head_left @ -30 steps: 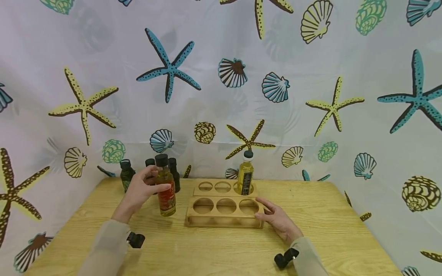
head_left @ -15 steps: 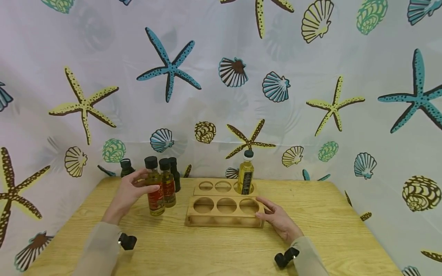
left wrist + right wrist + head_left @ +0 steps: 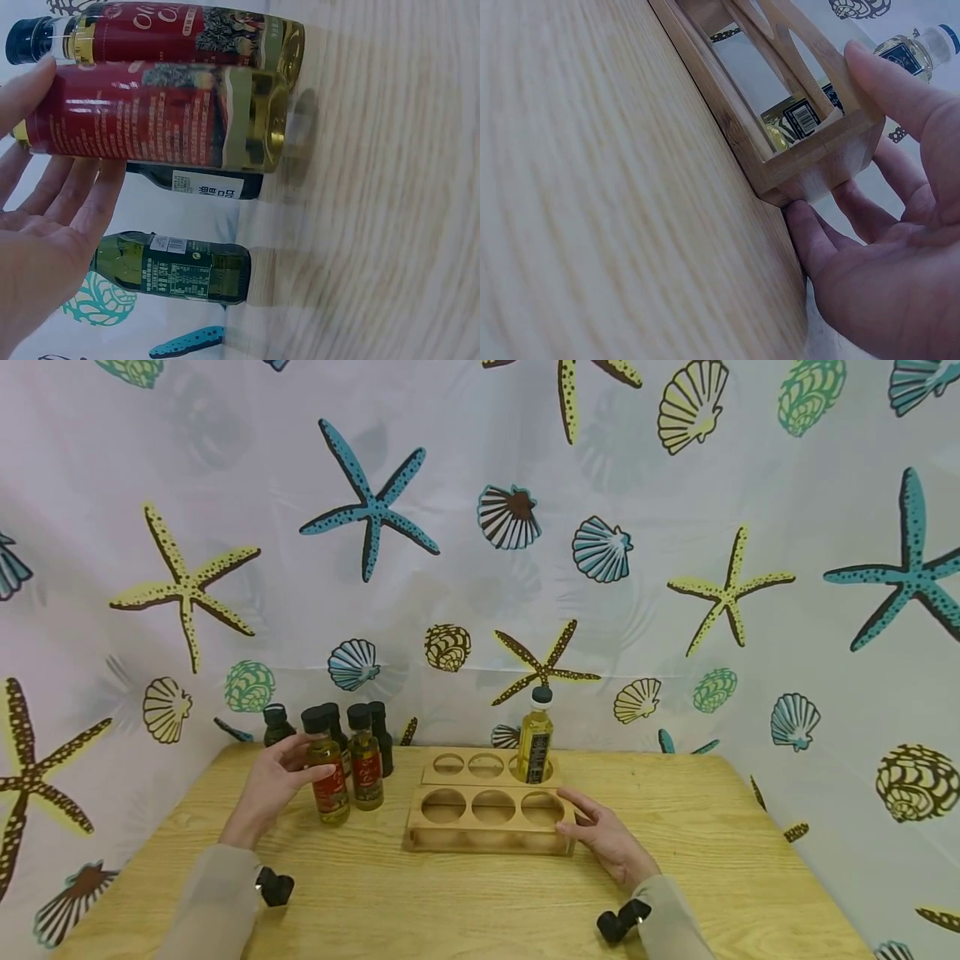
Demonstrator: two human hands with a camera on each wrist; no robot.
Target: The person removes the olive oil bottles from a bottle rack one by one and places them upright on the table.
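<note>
My left hand point(image 3: 268, 789) holds a red-labelled olive oil bottle point(image 3: 330, 787), thumb on one side and fingers on the other. The bottle is upright, low over the table; whether its base touches the wood I cannot tell. Just right of it stands a second red-labelled olive oil bottle point(image 3: 367, 772), also seen in the left wrist view with its label point(image 3: 150, 34) showing. My right hand point(image 3: 611, 843) grips the right end of a two-tier wooden bottle rack point(image 3: 491, 841), thumb on the upper edge and fingers against the end wall point(image 3: 832, 169). A yellow oil bottle point(image 3: 536, 747) stands in the rack's back right hole.
Behind the left hand stand a green bottle point(image 3: 276, 724) and dark-capped bottles, including a dark bottle point(image 3: 380, 739). The rack's other holes hold nothing. A shell-patterned curtain point(image 3: 465, 585) closes off the back and sides of the wooden table point(image 3: 450, 910).
My left hand has moved left with the olive oil bottle, uncovering the second red-labelled bottle beside it. The right hand and the rack have stayed in place.
</note>
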